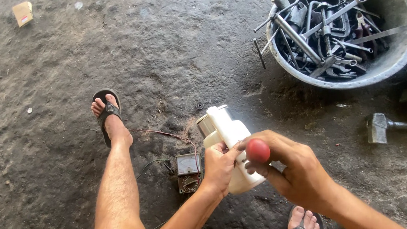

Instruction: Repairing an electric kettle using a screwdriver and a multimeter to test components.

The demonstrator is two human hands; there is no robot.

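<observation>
Dirt floor, left hand (219, 167) gripping white housing (231, 146), right hand (291, 168) closed on red-handled tool (257, 150)

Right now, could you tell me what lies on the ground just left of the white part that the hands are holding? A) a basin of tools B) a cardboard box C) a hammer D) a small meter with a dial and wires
D: a small meter with a dial lies on the ground beside the left hand, which grips the white part; wires run from it.

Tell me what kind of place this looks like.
Probably a rough repair workshop, worked on the floor: a tub full of metal tools, a hammer on bare concrete, and a dial meter with wires.
</observation>
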